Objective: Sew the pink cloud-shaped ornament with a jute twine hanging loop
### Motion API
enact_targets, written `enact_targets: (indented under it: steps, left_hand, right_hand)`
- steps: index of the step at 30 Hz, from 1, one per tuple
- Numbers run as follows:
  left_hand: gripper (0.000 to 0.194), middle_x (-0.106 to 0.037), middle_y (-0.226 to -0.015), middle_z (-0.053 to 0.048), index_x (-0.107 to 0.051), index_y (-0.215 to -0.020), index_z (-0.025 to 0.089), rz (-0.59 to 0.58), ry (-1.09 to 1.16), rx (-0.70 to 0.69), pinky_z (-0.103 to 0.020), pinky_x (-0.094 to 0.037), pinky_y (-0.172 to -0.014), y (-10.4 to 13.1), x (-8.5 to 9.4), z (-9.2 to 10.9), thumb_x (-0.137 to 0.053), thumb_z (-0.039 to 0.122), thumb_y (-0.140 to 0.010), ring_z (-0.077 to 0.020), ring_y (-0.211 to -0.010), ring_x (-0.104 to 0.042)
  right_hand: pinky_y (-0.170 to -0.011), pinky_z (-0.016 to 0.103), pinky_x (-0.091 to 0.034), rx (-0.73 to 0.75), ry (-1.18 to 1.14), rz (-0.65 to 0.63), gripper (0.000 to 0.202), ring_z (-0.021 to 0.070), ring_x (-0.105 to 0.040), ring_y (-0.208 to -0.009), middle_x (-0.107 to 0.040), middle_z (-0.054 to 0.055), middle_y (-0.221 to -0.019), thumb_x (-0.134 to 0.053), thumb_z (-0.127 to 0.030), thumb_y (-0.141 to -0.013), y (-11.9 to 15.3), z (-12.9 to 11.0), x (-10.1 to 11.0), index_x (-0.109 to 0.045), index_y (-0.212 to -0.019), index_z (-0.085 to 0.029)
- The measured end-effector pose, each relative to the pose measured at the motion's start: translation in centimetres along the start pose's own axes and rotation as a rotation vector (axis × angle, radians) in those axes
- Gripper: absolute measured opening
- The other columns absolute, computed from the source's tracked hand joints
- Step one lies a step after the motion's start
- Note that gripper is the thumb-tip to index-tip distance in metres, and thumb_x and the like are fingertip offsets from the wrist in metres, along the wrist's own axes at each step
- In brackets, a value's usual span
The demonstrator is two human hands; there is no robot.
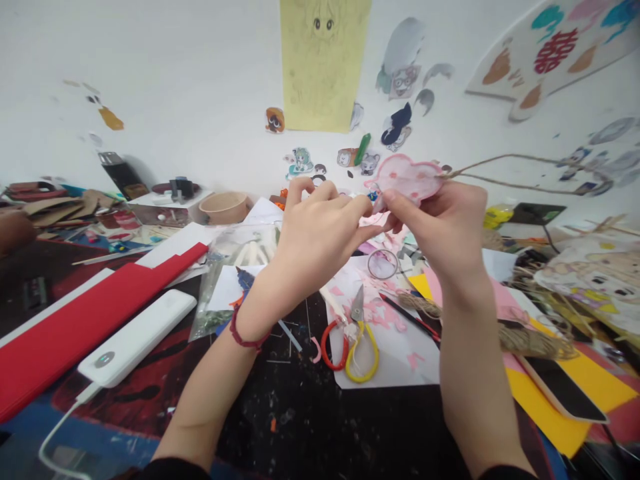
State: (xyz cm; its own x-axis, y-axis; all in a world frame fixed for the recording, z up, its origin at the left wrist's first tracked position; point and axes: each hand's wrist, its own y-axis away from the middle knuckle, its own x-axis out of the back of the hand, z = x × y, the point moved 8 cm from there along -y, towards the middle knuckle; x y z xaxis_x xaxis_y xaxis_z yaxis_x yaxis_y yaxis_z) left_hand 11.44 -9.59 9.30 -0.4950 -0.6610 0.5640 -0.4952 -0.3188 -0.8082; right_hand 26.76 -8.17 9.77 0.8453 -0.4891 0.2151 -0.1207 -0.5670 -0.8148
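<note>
My right hand [435, 213] pinches a pink, cloud-shaped tag [407, 177] between thumb and fingers, raised above the table. A loop of twine [505, 160] runs from the tag's right end. My left hand [320, 230] meets the right one at the tag's lower left edge, thumb and forefinger drawn together. Close to those fingertips is a small blue bit [373, 195]; what the left fingers grip is hidden. A thin metal ring [383, 265] shows just below the hands; I cannot tell whether it hangs or lies there.
Scissors with red and yellow handles [361, 353] and a dark pencil [410, 317] lie on white paper with pink scraps. At left are a white power bank [137, 337] and red folded card [100, 320]. A phone [563, 387] rests on yellow paper at right. Another person's hand [15, 230] shows far left.
</note>
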Motion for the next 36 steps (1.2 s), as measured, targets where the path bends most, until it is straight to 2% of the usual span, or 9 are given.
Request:
enact_targets:
  steps: [4,10,15,18,23,27,30,36]
  left_hand:
    - [0.017,-0.073,-0.079,0.0,-0.066,-0.098,0.021,-0.018,-0.023,-0.005,-0.045,-0.036,-0.098,0.0,0.0,0.1,-0.058,0.036,-0.1,-0.0203,-0.083,-0.059]
    - [0.027,-0.072,-0.079,0.001,-0.062,-0.103,0.021,0.005,0.071,0.1,-0.041,-0.038,-0.095,-0.1,-0.2,-0.7,-0.05,0.045,-0.103,-0.016,-0.072,-0.06]
    - [0.026,-0.064,-0.066,0.004,-0.056,-0.11,0.019,0.092,0.045,0.172,-0.039,-0.04,-0.092,0.0,0.0,-1.5,-0.052,0.044,-0.103,-0.0148,-0.062,-0.057]
    - [0.02,-0.061,-0.066,0.004,-0.055,-0.109,0.021,0.129,0.017,0.136,-0.039,-0.04,-0.092,-0.1,0.1,-1.4,-0.05,0.04,-0.104,-0.0157,-0.066,-0.059]
    - [0.022,-0.06,-0.069,0.002,-0.057,-0.105,0.019,0.152,-0.019,0.061,-0.036,-0.042,-0.084,-0.3,0.1,-1.0,-0.046,0.039,-0.106,-0.0171,-0.071,-0.06]
    - [0.028,-0.062,-0.075,-0.002,-0.059,-0.1,0.019,0.212,-0.076,0.014,-0.035,-0.043,-0.077,-0.1,0.7,-0.4,-0.043,0.041,-0.106,-0.0199,-0.078,-0.062]
    - [0.03,-0.065,-0.08,-0.005,-0.061,-0.098,0.019,0.207,-0.129,0.001,-0.036,-0.044,-0.073,0.0,1.0,0.0,-0.041,0.04,-0.106,-0.021,-0.079,-0.062]
    - [0.034,-0.068,-0.087,-0.008,-0.061,-0.112,0.018,0.172,-0.156,-0.023,-0.035,-0.045,-0.073,-0.1,1.1,0.3,-0.038,0.042,-0.107,-0.0215,-0.084,-0.062]
  right_hand:
    - [-0.044,0.027,-0.047,0.014,-0.017,-0.03,0.027,0.0135,-0.06,-0.047,-0.066,-0.001,-0.054,-0.077,-0.032,-0.085,-0.1,0.2,-0.1,-0.069,-0.062,-0.021]
    - [-0.045,0.027,-0.046,0.033,-0.038,-0.09,0.027,0.0135,-0.062,-0.048,-0.066,-0.002,-0.056,-0.078,-0.035,-0.085,0.0,0.4,-0.5,-0.069,-0.064,-0.021]
    - [-0.045,0.028,-0.043,0.003,-0.012,-0.112,0.026,0.0135,-0.061,-0.048,-0.067,-0.002,-0.055,-0.077,-0.036,-0.085,0.2,0.2,-0.6,-0.072,-0.065,-0.022]
    - [-0.046,0.029,-0.041,0.015,0.029,-0.116,0.031,0.0134,-0.06,-0.048,-0.066,-0.001,-0.053,-0.077,-0.04,-0.085,0.4,-0.2,-0.6,-0.07,-0.061,-0.022]
    - [-0.05,0.031,-0.047,0.045,0.084,-0.079,0.034,0.0152,-0.062,-0.051,-0.067,-0.001,-0.056,-0.076,-0.047,-0.085,0.5,-0.7,-0.3,-0.069,-0.062,-0.023]
    - [-0.054,0.033,-0.05,0.079,0.126,-0.042,0.033,0.0168,-0.064,-0.054,-0.068,0.0,-0.059,-0.075,-0.046,-0.086,0.7,-1.3,0.0,-0.069,-0.064,-0.023]
    - [-0.057,0.034,-0.05,0.104,0.174,-0.009,0.031,0.0176,-0.064,-0.057,-0.068,0.001,-0.06,-0.074,-0.043,-0.088,0.9,-2.0,0.2,-0.069,-0.064,-0.023]
    - [-0.069,0.039,-0.054,0.207,0.289,0.019,0.031,0.0209,-0.067,-0.066,-0.069,0.001,-0.064,-0.071,-0.042,-0.09,1.3,-3.5,0.6,-0.068,-0.064,-0.025]
